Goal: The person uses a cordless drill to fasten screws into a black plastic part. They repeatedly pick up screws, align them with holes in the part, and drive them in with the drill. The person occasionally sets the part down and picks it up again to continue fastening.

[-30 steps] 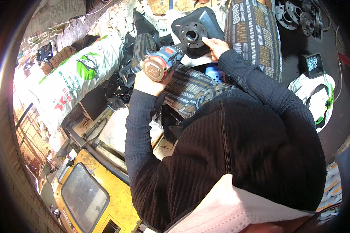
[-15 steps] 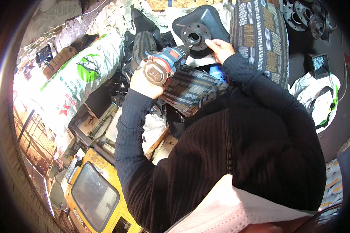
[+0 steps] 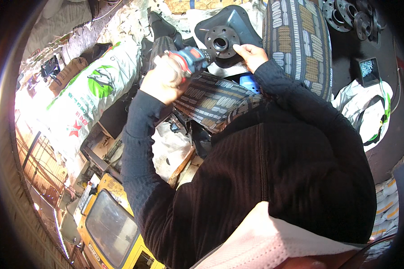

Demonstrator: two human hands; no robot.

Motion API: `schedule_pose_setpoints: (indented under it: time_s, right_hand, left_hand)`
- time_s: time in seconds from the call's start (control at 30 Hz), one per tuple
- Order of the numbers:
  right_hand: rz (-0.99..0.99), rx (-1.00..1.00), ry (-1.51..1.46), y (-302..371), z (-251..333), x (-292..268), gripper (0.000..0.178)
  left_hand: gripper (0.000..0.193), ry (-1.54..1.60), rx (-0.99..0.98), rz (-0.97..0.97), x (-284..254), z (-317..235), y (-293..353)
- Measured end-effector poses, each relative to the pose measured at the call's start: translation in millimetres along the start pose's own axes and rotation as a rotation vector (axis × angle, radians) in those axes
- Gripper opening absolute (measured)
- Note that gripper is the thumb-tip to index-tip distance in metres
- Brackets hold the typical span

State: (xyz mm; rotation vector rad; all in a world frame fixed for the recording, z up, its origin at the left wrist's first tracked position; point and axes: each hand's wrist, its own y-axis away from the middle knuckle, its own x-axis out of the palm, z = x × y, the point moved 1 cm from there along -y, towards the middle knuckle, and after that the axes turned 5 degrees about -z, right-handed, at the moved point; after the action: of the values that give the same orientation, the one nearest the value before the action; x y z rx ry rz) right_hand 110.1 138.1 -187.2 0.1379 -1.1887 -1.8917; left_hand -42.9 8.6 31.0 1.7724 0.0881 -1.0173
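The left hand (image 3: 165,84) is gripping a cordless drill (image 3: 195,60) with blue and red casing, its fingers wrapping the handle. The right hand (image 3: 254,58) is holding thumb and forefinger almost together at the rim of a dark round flange (image 3: 211,39) (whether something small is sitting between them, I cannot tell). This drilled disc is lying on a smooth, flared black part (image 3: 236,23). Beside it, a patterned trouser leg (image 3: 297,49) is stretching; farther right, a black box (image 3: 371,80) is containing bluish fasteners (image 3: 366,67).
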Motion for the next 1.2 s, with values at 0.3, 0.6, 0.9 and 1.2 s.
schedule_pose_setpoints:
  time_s: [0.3, 0.6, 0.9, 1.2]
  right_hand:
    - [0.013, -0.005, 0.041, 0, -4, -2, 0.030]
    - [0.039, -0.056, 0.122, -5, -9, -3, 0.030]
    - [-0.003, -0.113, 0.311, -3, -3, -8, 0.034]
    - [0.028, 0.127, -0.048, 3, 6, -25, 0.032]
  left_hand:
    - [0.056, 0.143, -0.114, -0.005, 30, -2, 19]
    - [0.039, -0.177, 0.286, -0.262, 38, -11, 11]
    - [0.048, 0.345, -0.119, -0.023, 68, 20, -1]
    - [0.035, 0.343, 0.243, -0.612, 84, -23, 60]
